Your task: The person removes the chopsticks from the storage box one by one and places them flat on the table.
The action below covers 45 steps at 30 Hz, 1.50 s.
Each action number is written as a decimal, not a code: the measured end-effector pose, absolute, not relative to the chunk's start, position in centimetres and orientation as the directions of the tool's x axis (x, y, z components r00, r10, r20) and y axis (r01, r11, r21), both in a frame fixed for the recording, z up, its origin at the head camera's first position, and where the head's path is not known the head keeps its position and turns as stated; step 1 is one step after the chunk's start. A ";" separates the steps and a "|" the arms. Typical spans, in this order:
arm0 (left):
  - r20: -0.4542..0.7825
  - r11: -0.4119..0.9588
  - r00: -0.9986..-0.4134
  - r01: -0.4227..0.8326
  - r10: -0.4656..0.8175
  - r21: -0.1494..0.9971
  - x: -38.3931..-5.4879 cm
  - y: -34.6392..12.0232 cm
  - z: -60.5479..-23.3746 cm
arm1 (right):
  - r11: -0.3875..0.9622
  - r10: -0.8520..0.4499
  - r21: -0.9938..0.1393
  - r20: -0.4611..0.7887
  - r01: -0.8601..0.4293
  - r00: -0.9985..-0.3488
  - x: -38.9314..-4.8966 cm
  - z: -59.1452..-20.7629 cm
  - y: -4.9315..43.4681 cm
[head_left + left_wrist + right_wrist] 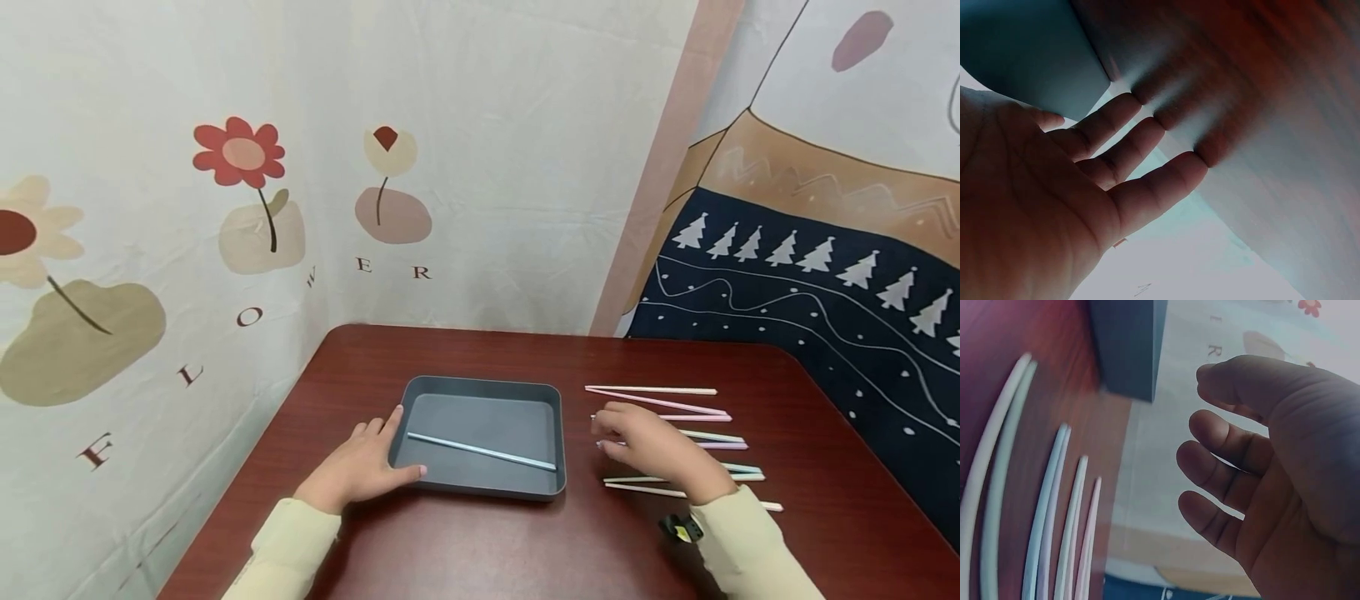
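Observation:
A grey rectangular tray point(480, 408) sits on the table, with one pale blue chopstick point(480, 451) lying slantwise inside it. My left hand point(360, 467) rests against the tray's left side, fingers extended and thumb at the near left corner. In the left wrist view, the straight fingers point(1160, 184) reach down beside the tray point(1029, 50). To the right of the tray, my right hand point(652, 442) hovers above several pastel chopsticks point(697, 417), partly hiding them. Its fingers are loosely bent and hold nothing in the right wrist view, where a green chopstick point(996, 481) lies nearby.
The chopsticks lie in a rough column on the right of the reddish-brown table point(525, 550). Behind the table hangs a white cloth point(495, 208) with printed flowers and letters. A dark blue patterned cloth point(750, 312) borders the right side.

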<state>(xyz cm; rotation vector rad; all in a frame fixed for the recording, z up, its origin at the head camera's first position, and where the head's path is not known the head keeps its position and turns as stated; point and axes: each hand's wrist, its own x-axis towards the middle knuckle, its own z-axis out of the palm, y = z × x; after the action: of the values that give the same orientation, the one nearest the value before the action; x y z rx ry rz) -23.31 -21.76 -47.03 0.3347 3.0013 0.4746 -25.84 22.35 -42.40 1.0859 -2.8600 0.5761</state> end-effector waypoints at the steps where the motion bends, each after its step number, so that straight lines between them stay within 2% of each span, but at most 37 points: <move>1: -0.053 0.928 -0.973 0.198 0.226 0.315 -23.3 -21.8 -47.1 | 0.678 -0.646 -0.324 0.164 -0.659 -0.746 -26.0 -42.4 21.9; 15: -0.053 0.931 -0.974 0.194 0.221 0.308 -23.3 -21.7 -47.1 | 0.584 -0.740 -0.329 0.159 -0.742 -0.653 -28.3 -41.7 15.9; 36: -0.042 0.929 -0.972 0.209 0.233 0.304 -23.5 -21.6 -47.0 | 0.617 -0.780 -0.220 -0.040 -0.756 -0.625 -31.2 -40.6 9.2; 45: -0.063 0.929 -0.973 0.193 0.224 0.317 -23.5 -21.5 -46.9 | 0.581 -0.814 -0.223 -0.137 -0.783 -0.565 -32.6 -41.3 7.4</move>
<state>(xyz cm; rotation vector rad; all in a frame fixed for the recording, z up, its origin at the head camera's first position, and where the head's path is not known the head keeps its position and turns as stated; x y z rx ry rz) -23.48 -21.52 -46.91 0.3233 2.9884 0.4761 -32.56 7.42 -41.27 1.5342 -2.9893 0.2326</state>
